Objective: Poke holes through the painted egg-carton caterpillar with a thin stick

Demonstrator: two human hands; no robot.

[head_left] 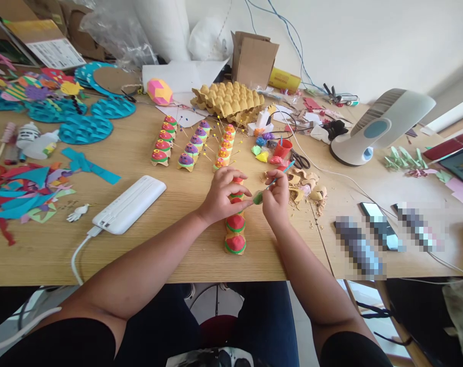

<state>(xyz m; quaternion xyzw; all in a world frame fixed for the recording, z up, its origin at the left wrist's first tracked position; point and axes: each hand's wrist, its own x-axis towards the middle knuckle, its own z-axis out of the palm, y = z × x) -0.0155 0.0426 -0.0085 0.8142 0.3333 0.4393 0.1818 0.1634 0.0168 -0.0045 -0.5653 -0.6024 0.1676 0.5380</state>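
Note:
In the head view, my left hand (226, 196) is above a strip of egg-carton cups (235, 224) coloured red with green rims. Its thumb and index finger pinch the near edge of a small green clay-like lump (257, 197). My right hand (276, 198) is closed around a thin blue stick (288, 168), just right of the lump. Part of the strip is hidden under my left hand. Farther back stand three decorated carton strips: a red one (164, 140), a purple one (194, 145) and an orange one (225, 147), with pins around them.
A white power bank (130, 205) with a cable lies at left, near paper scraps (28, 186). Egg trays (227, 102) are at the back. Right of my hands are a red cup (282, 148), scissors (300, 159), carton scraps (307, 184), a fan (376, 127) and phones (380, 224).

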